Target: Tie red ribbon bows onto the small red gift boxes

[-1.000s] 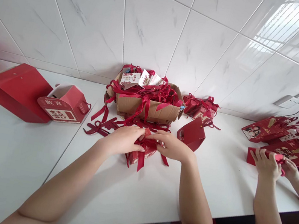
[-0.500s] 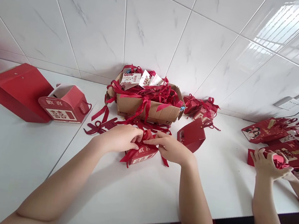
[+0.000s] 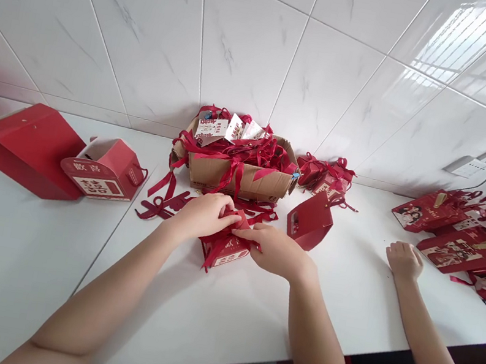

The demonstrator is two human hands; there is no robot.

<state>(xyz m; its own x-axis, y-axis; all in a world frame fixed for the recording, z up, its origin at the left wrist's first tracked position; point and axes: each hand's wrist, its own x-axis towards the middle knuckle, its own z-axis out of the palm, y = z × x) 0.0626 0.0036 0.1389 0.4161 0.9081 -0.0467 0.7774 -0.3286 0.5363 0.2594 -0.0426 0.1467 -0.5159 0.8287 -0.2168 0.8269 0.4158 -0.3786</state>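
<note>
A small red box [image 3: 231, 253] with pale lettering sits on the white table, with red ribbon [image 3: 213, 254] across its top and down its near left side. My left hand [image 3: 209, 215] is over the box's top left, fingers pinched on the ribbon. From the right, my right hand [image 3: 270, 245] presses its fingers together on the ribbon at the top. The fingers partly hide where the ribbon crosses. Just behind, a cardboard box [image 3: 211, 175] overflows with red ribbons and white tags.
An open red box [image 3: 311, 220] stands right of my hands. Farther left are a lettered box [image 3: 107, 175] and a large red box [image 3: 29, 149]. Another person's hand [image 3: 404, 260] rests on the table at right, near several red gift boxes [image 3: 456, 245].
My left hand has shifted slightly up and right over the box, and the ribbon lies differently. The other person's hand has moved left and down to the table, without the red item.
</note>
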